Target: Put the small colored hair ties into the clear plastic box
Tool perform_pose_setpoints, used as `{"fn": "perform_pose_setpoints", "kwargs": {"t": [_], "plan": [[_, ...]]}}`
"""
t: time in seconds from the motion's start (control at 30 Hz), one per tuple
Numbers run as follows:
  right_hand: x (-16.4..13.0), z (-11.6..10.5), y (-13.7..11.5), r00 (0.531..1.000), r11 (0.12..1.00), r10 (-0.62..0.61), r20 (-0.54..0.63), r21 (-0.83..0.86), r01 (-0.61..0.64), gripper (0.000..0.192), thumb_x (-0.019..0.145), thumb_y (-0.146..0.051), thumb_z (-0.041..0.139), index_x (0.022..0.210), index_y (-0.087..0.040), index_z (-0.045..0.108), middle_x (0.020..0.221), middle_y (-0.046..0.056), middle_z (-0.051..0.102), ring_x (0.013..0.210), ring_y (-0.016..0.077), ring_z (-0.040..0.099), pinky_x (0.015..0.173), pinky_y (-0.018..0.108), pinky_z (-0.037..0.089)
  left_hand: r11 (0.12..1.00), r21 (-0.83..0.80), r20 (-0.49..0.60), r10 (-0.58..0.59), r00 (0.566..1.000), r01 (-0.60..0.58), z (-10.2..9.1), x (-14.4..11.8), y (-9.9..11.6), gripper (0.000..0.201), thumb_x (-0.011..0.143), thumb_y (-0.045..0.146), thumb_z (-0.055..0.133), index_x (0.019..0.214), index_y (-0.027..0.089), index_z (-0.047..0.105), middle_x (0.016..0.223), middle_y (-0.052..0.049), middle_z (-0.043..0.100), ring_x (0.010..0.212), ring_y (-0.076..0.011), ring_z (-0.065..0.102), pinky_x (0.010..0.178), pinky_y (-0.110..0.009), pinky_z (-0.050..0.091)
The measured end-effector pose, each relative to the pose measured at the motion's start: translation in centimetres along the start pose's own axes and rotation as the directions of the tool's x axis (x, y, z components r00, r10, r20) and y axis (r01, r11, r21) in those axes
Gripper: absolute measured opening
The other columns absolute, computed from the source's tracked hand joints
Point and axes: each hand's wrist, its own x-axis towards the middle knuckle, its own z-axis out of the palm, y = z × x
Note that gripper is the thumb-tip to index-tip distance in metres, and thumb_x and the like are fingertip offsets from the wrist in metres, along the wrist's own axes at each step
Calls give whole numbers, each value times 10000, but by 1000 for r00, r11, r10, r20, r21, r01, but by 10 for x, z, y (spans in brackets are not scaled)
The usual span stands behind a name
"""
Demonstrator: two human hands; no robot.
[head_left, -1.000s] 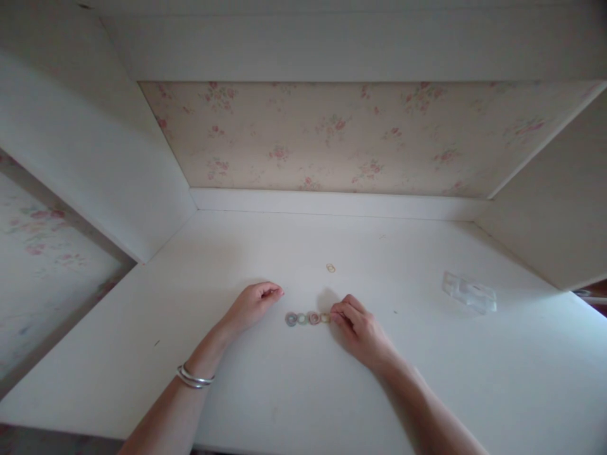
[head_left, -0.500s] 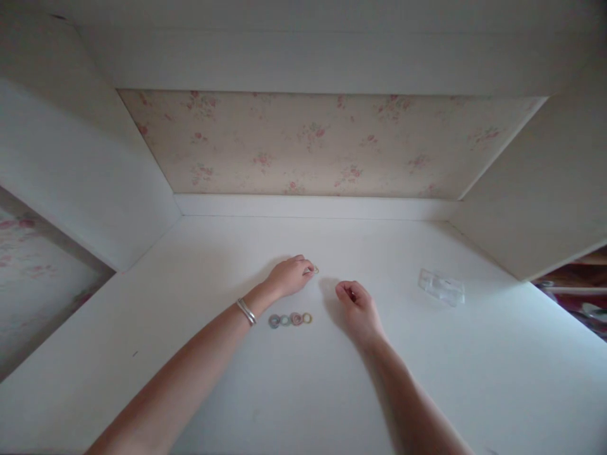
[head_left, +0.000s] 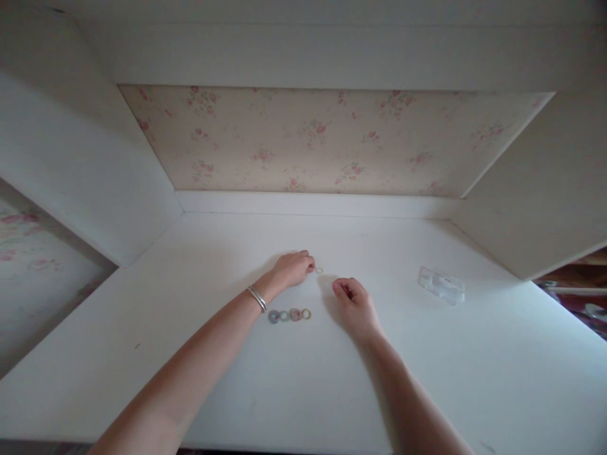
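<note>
Though near right hand, yellow ring just beside left hand.

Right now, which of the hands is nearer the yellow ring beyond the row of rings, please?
Left. The left hand is just left of the yellow ring; the right hand is farther off, to its right and nearer the person.

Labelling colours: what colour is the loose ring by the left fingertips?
Yellow; the ring shows best in the head view.

Inside of the left grip out of sight.
</note>
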Motion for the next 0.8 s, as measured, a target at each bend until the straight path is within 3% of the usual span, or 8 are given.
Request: {"fn": "perform_pose_setpoints", "kwargs": {"t": [0.23, 0.43, 0.6, 0.8], "plan": [[0, -1, -2, 1000, 1000, -6, -5, -2, 6, 367, 854, -484, 440, 809, -183, 644, 714, 19, 556, 634, 140, 470, 597, 260, 361, 999, -34, 16, 23, 1000, -22, -5, -9, 8, 196, 865, 172, 455, 879, 175, 650, 942, -80, 613, 820, -184, 609, 715, -277, 432], [1, 0, 0, 1000, 1000, 0, 3, -3, 0, 363, 860, -488, 443, 824, -187, 643, 729, 21, 572, 650, 144, 480, 607, 255, 358, 976, -180, -37, 120, 992, -125, -27, -55, 23, 190, 907, 283, 456, 932, 233, 638, 984, -13, 626, 871, -152, 601, 766, -240, 421], [1, 1, -1, 1000, 1000, -6, -6, -21, 6, 369, 860, -491, 441, 809, -188, 645, 706, 17, 578, 629, 139, 479, 589, 250, 347, 976, -156, 93, 170, 981, -154, -33, -90, 33, 178, 871, 262, 490, 872, 238, 666, 915, -10, 660, 797, -163, 604, 691, -255, 412], [0, 1, -3, 1000, 1000, 2, -8, -10, -2, 362, 852, -482, 448, 827, -187, 658, 718, 28, 594, 641, 145, 496, 607, 255, 370, 986, -71, 135, 157, 978, -149, -27, -95, 41, 228, 840, 194, 467, 827, 239, 691, 848, -31, 676, 788, -187, 613, 666, -280, 415]]}}
